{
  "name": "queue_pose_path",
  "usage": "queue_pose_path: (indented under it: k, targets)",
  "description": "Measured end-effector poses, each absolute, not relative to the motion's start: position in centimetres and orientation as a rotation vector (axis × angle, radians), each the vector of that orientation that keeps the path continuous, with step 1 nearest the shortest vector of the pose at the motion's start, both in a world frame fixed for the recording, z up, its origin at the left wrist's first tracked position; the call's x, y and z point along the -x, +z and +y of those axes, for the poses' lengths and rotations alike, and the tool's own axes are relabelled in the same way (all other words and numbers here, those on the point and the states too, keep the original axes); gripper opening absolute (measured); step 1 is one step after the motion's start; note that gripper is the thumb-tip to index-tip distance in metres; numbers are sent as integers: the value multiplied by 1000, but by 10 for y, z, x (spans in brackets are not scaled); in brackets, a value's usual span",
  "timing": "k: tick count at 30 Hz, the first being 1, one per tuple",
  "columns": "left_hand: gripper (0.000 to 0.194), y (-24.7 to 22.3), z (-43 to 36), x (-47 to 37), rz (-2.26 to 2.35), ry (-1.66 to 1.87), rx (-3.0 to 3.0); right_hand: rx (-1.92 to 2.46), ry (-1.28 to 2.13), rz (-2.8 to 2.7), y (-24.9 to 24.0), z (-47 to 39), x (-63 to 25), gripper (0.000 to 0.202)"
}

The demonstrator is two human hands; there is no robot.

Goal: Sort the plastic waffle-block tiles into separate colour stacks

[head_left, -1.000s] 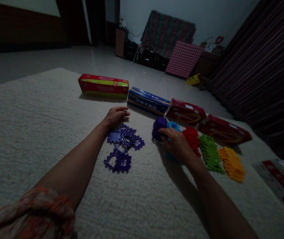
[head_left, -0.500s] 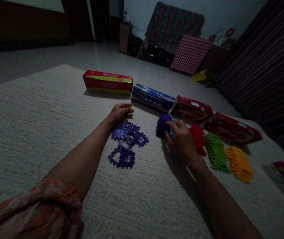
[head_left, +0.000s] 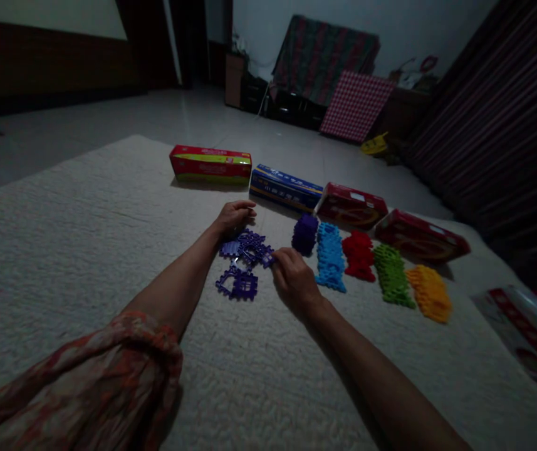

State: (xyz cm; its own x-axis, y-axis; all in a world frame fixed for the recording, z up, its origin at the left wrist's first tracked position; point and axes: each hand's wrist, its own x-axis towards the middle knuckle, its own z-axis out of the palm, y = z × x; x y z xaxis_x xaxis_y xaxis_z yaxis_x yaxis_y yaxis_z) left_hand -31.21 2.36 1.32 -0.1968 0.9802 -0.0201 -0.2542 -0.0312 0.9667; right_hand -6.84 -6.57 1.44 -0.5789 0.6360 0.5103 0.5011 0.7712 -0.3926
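My right hand point(head_left: 295, 280) is closed at the right edge of a loose purple pile, its fingertips pinching a small purple interlocking tile point(head_left: 267, 256). Left of it lie the other purple tiles point(head_left: 250, 247), overlapping, some with window-like cut-outs; a purple square-windowed tile point(head_left: 246, 285) is at the near side. My left hand point(head_left: 234, 217) rests on its side just beyond the pile, loosely curved with fingers apart, nothing visible in it. A neat purple stack point(head_left: 304, 234) stands right of the pile, beside rows of blue tiles point(head_left: 331, 257), red tiles point(head_left: 359, 255), green tiles point(head_left: 393, 275) and orange tiles point(head_left: 429, 293).
Behind the tiles stand a red-and-yellow box point(head_left: 210, 166), a blue box point(head_left: 286, 188), a red box point(head_left: 353, 205) and another dark red box point(head_left: 421, 237). A clear-topped package point(head_left: 526, 332) lies at the right. All rest on a pale quilted cover point(head_left: 230, 388).
My right hand has let go of the purple stack, leaving it standing, and moved left to the loose purple pile. The blue tiles are now uncovered. My left hand stays beside the pile.
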Motion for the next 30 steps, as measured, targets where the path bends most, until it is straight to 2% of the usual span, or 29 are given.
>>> queue_pose_path:
  k: [8, 18, 30]
  targets:
    - [34, 11, 3, 305, 1219, 1420, -1031, 1175, 298, -2255, 7, -88, 84, 39]
    - [35, 16, -27, 285, 1326, 1414, -1138, 1126, 418, -2125, 12, -89, 81, 33]
    - [31, 2, -15, 284, 1394, 1427, -1194, 1092, 402, -2148, 4, -88, 80, 35]
